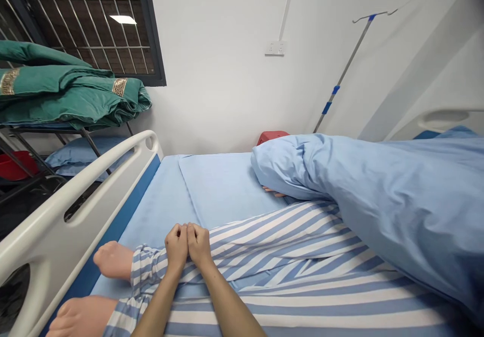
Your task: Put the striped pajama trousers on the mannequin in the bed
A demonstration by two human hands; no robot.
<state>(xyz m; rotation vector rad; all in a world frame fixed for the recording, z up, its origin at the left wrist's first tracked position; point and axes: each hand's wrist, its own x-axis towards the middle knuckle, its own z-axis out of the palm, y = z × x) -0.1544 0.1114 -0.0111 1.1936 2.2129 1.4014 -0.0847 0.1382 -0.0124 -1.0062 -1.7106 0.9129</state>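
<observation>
Two bare hands rest side by side on the far leg of a pair of blue-and-white striped trousers (264, 246), a short way in from the white footboard (68, 256) of a bed. The left hand (176, 246), the nearer of the two to the footboard, is curled narrow; the right hand (199, 243), just beside it and farther from the footboard, is folded the same way, their knuckles touching (whether either has cloth caught in its fingers cannot be told). The trousers stretch along the bed away from the footboard, cuffs toward it and upper legs under a thick blue quilt (359, 185). Two bare feet, a far foot (115, 260) and a near foot (83, 317), protrude from the cuffs close to the footboard. Fingers (274, 192) show beneath the quilt's edge, well away from the footboard. Beyond the footboard, green folded bedding (71, 95) is piled on a metal rack, with a red basin (17, 165) lower down. An IV pole (346, 69) leans against the wall, well apart from the footboard.
</observation>
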